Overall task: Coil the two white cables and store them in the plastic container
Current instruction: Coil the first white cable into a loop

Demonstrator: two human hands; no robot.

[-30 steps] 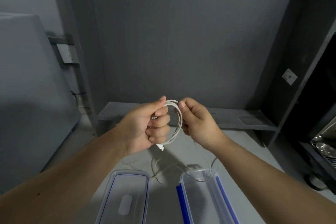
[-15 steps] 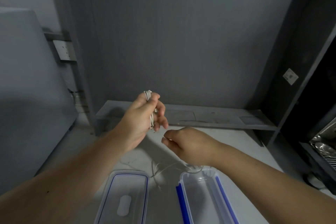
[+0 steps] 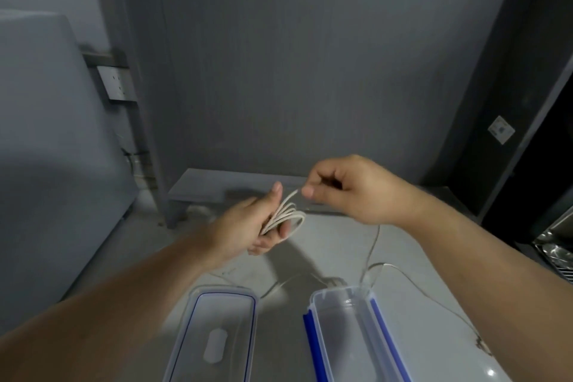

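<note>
My left hand [image 3: 254, 223] holds a coiled white cable [image 3: 286, 214] in several loops above the grey counter. My right hand [image 3: 350, 187] pinches the free end of that cable just right of the coil. A second white cable [image 3: 372, 245] lies loose on the counter, trailing from below my right wrist to the far end of the clear plastic container [image 3: 316, 313] with blue clips. The container stands open at the front right with nothing visible inside.
The container's clear lid [image 3: 198, 313] lies flat to its left at the front. A low grey shelf [image 3: 217, 186] runs along the back wall. A dark cabinet [image 3: 527, 133] stands at the right, with a metal rack [image 3: 558, 245] at its foot.
My left hand has lowered and turned, showing the coil's loops. My right hand rose from the counter and now pinches the cable's end beside the coil.
</note>
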